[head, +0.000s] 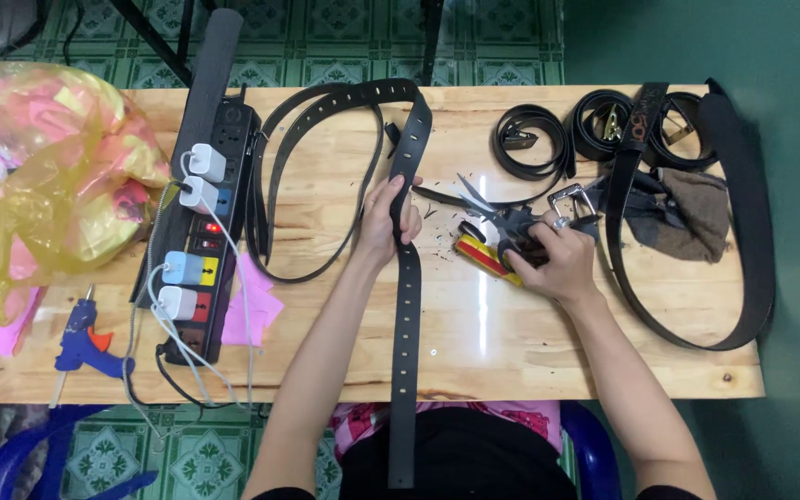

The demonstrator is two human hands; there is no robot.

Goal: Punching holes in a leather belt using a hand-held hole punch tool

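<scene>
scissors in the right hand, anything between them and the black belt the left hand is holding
Nothing visible. The scissors in the right hand point toward the black belt gripped by the left hand, with only bare table between.

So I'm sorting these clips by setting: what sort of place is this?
Probably a small home workshop for belt work. A wooden table on a tiled floor holds several black belts, scissors in the right hand, and a blue glue gun.
</scene>
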